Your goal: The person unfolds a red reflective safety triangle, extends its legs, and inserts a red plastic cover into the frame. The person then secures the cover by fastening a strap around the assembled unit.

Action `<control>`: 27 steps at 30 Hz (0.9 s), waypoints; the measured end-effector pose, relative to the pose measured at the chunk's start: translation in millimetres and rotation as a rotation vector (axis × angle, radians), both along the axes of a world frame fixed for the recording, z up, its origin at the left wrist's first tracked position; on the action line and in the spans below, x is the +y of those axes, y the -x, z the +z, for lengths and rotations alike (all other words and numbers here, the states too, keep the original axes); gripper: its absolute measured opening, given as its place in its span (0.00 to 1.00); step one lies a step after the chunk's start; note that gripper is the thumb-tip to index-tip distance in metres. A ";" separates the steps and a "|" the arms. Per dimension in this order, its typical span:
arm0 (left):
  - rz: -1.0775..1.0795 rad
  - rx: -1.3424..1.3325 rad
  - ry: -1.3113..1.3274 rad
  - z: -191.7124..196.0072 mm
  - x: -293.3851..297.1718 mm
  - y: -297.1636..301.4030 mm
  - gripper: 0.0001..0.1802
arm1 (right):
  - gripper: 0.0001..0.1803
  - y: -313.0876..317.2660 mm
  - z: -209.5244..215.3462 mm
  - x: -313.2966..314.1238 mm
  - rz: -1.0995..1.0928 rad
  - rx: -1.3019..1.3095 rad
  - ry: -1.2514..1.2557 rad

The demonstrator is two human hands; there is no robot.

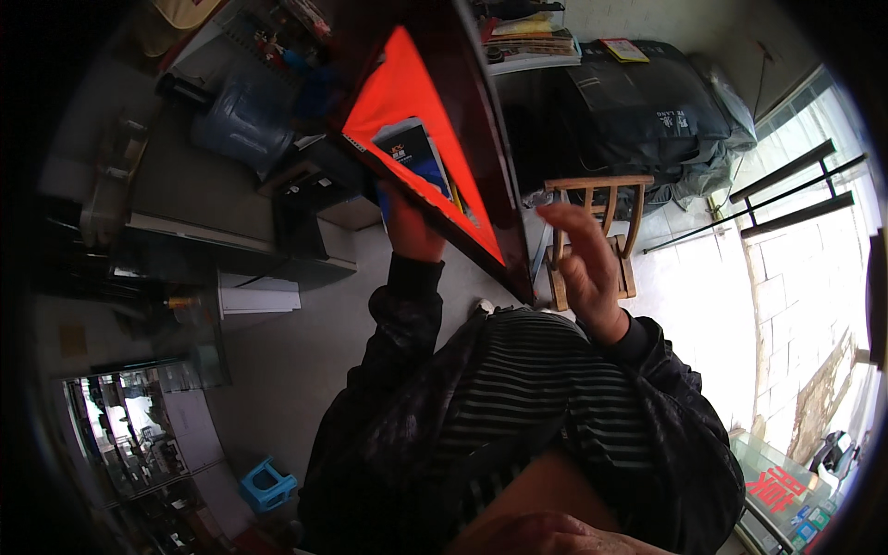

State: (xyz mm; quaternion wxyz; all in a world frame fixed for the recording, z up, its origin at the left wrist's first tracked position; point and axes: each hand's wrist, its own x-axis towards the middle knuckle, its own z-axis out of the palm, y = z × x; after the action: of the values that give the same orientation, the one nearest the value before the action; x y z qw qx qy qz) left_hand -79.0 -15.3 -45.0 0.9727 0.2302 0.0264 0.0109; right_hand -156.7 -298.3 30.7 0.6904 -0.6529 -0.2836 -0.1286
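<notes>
In front of me a dark reddish-brown wooden piece, which looks like a desk with its drawer pulled out, stands at a slant. Bright orange-red cloth lines the drawer-like opening, where a dark booklet lies. My left hand is at the near left edge of this opening; its fingers are hidden behind the edge and a bit of something blue shows beside them. To the right of the wood, my right hand is raised in the air, open and empty, its fingers slightly bent and apart.
Behind my right hand stands a wooden chair. A large black bag and stacked papers fill the far right. At the left are a water-cooler bottle and a counter. A blue stool sits lower left.
</notes>
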 end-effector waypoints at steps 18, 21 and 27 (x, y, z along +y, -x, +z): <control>-0.325 -0.270 0.375 1.3 -14.2 -12.8 0.12 | 0.21 -3.7 -29.4 26.2 0.222 0.693 0.120; -0.251 -0.219 0.211 6.9 -24.2 -4.0 0.12 | 0.19 -4.0 -27.3 29.2 0.180 0.566 0.300; -0.154 -0.123 0.186 13.7 -35.1 9.4 0.17 | 0.18 -0.5 -23.3 33.5 0.173 0.399 0.355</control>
State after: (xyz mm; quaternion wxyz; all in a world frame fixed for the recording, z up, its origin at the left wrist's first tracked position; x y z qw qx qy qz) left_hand -88.4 -50.3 -31.3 0.9876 0.1393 -0.0499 -0.0521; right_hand -156.2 -264.8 7.4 0.6159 -0.7493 -0.2150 0.1137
